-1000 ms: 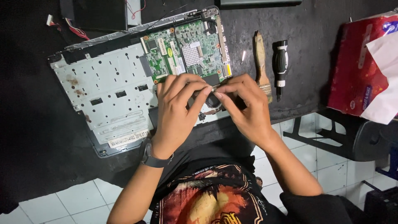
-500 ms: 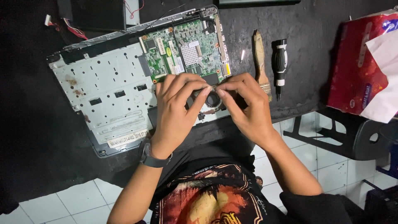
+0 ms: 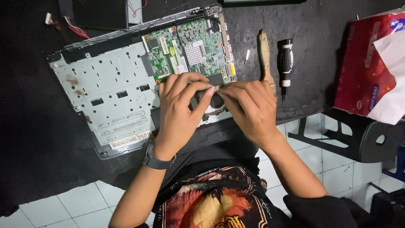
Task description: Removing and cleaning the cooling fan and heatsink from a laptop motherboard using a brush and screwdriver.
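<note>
An opened laptop base (image 3: 109, 97) lies on the dark table, its grey metal plate on the left and a green circuit board (image 3: 185, 50) on the right. At the board's near edge sits a round black cooling fan (image 3: 217, 101), mostly hidden by fingers. My left hand (image 3: 179, 114) curls over the fan from the left. My right hand (image 3: 249, 109) meets it from the right; the fingertips of both pinch a small part just above the fan. A dark watch (image 3: 156, 160) is on my left wrist.
A wooden-handled brush (image 3: 265, 52) and a black screwdriver (image 3: 285, 63) lie right of the laptop, with a small white bit (image 3: 247, 56) beside them. A red tissue pack (image 3: 371, 67) sits at far right. Loose red-and-white wires (image 3: 69, 25) lie at top left. Tiled floor and a black stool (image 3: 358, 135) are below.
Both hands stay over the fan; the fingertips have shifted slightly and now pinch together at its upper edge.
</note>
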